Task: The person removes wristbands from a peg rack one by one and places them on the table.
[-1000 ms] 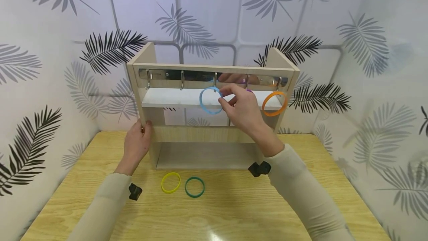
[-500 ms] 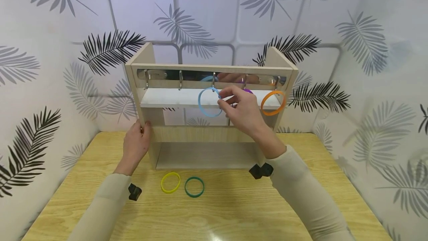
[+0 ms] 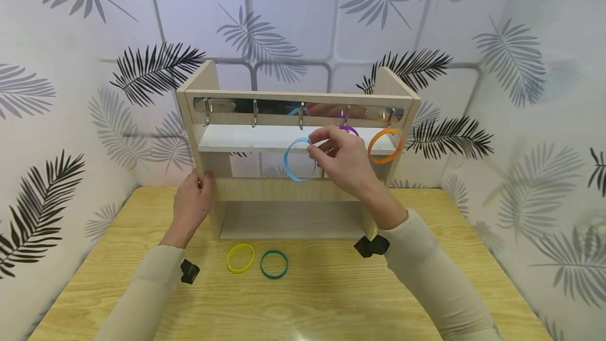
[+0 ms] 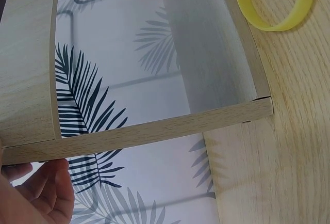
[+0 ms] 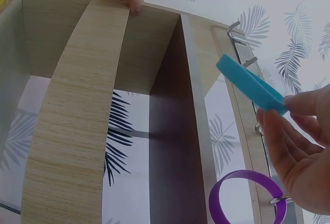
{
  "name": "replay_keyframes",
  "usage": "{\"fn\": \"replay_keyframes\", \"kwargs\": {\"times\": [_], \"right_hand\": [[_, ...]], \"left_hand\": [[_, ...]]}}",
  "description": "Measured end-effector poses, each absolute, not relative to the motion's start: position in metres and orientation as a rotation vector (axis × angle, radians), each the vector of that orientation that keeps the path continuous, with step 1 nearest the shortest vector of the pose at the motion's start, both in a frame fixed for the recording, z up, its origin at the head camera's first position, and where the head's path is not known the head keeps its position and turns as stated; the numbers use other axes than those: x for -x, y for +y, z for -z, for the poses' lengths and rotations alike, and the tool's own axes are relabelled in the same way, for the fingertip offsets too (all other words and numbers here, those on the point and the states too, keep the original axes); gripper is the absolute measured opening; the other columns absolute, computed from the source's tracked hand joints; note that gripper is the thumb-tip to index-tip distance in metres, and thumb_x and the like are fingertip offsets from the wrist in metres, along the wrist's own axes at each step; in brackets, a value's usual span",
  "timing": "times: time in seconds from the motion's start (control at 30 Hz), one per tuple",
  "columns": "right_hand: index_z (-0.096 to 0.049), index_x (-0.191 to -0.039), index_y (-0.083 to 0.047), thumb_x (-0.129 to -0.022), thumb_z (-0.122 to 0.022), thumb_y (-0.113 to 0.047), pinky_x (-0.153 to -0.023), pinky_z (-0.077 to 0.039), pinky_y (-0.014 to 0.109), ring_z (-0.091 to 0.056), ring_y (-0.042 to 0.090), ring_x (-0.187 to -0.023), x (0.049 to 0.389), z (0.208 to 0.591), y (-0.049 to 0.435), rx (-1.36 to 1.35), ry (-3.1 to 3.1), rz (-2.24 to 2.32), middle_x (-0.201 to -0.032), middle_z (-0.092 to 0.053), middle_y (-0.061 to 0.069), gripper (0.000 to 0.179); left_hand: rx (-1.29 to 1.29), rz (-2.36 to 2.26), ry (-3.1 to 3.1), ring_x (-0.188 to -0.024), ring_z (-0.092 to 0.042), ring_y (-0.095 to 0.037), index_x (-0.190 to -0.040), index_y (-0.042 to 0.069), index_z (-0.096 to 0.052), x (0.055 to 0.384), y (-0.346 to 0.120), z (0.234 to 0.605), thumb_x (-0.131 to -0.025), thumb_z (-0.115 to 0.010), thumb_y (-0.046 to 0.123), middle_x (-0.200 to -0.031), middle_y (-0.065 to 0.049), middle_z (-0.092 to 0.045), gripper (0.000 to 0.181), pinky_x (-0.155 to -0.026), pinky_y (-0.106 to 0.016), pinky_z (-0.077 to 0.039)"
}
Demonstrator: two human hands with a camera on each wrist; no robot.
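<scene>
My right hand (image 3: 347,162) pinches a light blue silicone wristband (image 5: 247,82) between thumb and fingertips. In the head view the band lies just below the middle hook (image 3: 301,114), apart from it. A purple wristband (image 5: 215,198) hangs from the hook to the right, partly hidden by the right hand in the head view. On the far right hook is an orange wristband (image 3: 400,146). My left hand (image 3: 193,196) grips the left side panel of the small wooden shelf (image 3: 289,189), its fingers behind the edge.
A yellow wristband (image 3: 239,271) and a green wristband (image 3: 273,277) lie on the wooden table (image 3: 307,304) before the shelf. The metal hook rail (image 3: 220,104) runs along the shelf's upper front. Leaf-patterned walls (image 3: 293,20) stand behind and at both sides.
The light blue wristband has come down a little from the middle hook with my right hand and has turned slightly. My left hand stays on the side panel.
</scene>
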State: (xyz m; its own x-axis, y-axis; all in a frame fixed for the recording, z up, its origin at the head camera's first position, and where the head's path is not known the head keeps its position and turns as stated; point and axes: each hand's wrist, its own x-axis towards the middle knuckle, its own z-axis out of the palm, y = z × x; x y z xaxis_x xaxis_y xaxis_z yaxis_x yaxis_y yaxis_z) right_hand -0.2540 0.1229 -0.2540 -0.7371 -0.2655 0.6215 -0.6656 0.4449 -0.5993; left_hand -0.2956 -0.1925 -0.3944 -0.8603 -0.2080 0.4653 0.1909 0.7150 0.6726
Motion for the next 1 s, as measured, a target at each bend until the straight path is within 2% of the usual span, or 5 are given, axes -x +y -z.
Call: {"fn": "replay_keyframes", "kwargs": {"times": [0.23, 0.47, 0.77, 1.0], "right_hand": [[-0.065, -0.100, -0.004, -0.086, -0.069, -0.007, -0.059, -0.051, 0.028, -0.065, 0.014, -0.070, 0.250, 0.260, 0.122, -0.811, -2.282, -1.240, -0.089, -0.069, 0.007, 0.016], [-0.064, -0.101, -0.002, -0.086, -0.068, -0.005, -0.062, -0.052, 0.027, -0.065, 0.014, -0.070, 0.248, 0.268, 0.124, -0.833, -2.321, -1.290, -0.089, -0.068, 0.008, 0.016], [-0.064, -0.100, -0.003, -0.087, -0.068, -0.005, -0.061, -0.052, 0.028, -0.065, 0.012, -0.069, 0.248, 0.286, 0.129, -0.849, -2.359, -1.283, -0.086, -0.067, 0.004, 0.014], [-0.064, -0.098, -0.001, -0.086, -0.068, -0.004, -0.060, -0.052, 0.027, -0.066, 0.013, -0.069, 0.250, 0.303, 0.134, -0.838, -2.386, -1.304, -0.083, -0.068, 0.005, 0.013]], "left_hand": [[-0.013, 1.020, -2.398, -0.089, -0.061, -0.039, -0.122, -0.003, -0.053, 0.295, -0.193, 0.396, -0.101, -0.031, 0.038, -0.104, -0.024, -0.060, 0.051, -0.071, -0.051, -0.048], [-0.010, 1.014, -2.392, -0.085, -0.061, -0.038, -0.115, -0.002, -0.055, 0.296, -0.194, 0.395, -0.101, -0.032, 0.039, -0.100, -0.023, -0.061, 0.049, -0.068, -0.050, -0.047], [-0.003, 1.011, -2.377, -0.082, -0.061, -0.038, -0.112, -0.002, -0.056, 0.296, -0.194, 0.395, -0.101, -0.034, 0.038, -0.098, -0.022, -0.061, 0.047, -0.066, -0.050, -0.047], [0.001, 1.015, -2.371, -0.083, -0.062, -0.038, -0.119, -0.003, -0.054, 0.297, -0.194, 0.396, -0.101, -0.033, 0.038, -0.100, -0.022, -0.061, 0.049, -0.066, -0.050, -0.048]]}}
